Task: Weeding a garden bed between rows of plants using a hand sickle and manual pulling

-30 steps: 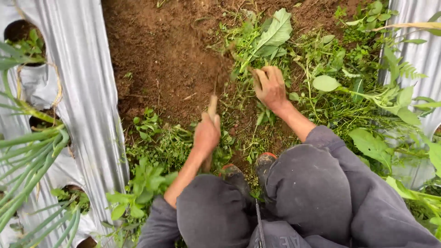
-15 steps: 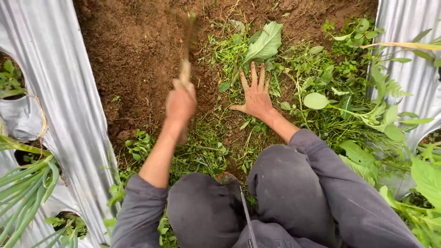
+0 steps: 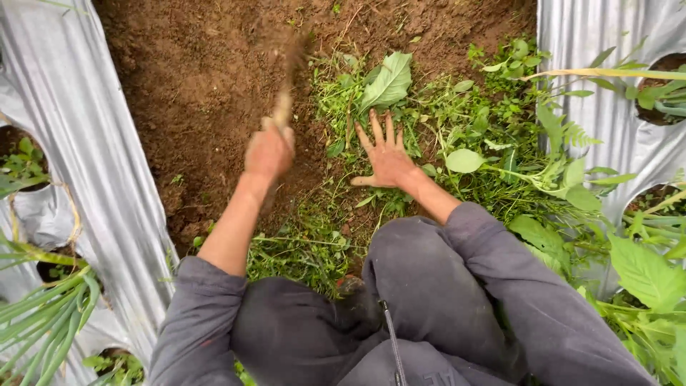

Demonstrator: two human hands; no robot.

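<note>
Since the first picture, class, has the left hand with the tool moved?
Yes. The left hand has swung the wooden-handled tool up and forward over the bare soil, away from the knees.

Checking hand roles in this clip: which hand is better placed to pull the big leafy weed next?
Probably the right hand: it lies open and flat on the weeds, fingertips just below the big leaf. The left hand is closed round a blurred digging tool over bare soil.

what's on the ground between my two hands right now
In the head view, trampled green weeds on brown soil lie between the left hand and right hand.
</note>
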